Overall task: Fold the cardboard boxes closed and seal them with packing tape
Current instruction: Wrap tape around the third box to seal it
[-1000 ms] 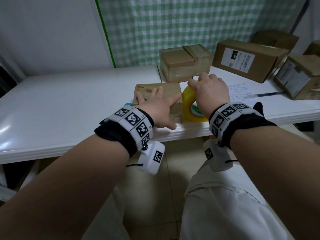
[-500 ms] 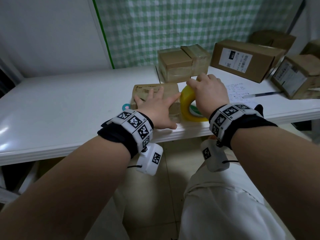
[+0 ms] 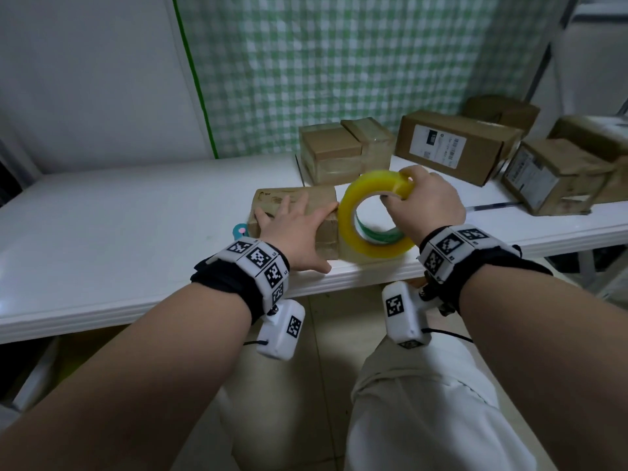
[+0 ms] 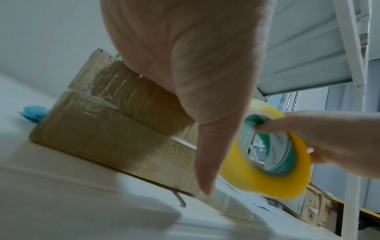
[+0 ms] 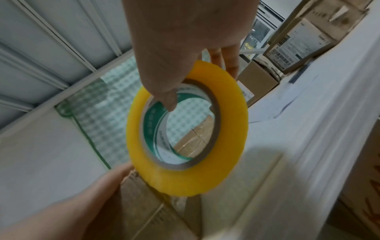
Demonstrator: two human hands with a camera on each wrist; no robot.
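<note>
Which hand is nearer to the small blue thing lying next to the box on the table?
Left. The left hand rests flat on the box just beside the blue object; the right hand grips the tape roll beyond the box's far side.

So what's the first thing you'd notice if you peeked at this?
The big yellow roll of tape jumps out: the right hand grips it just off the table's near edge. Right beside it, the left hand lies flat on a small brown box, with more boxes stacked behind.
</note>
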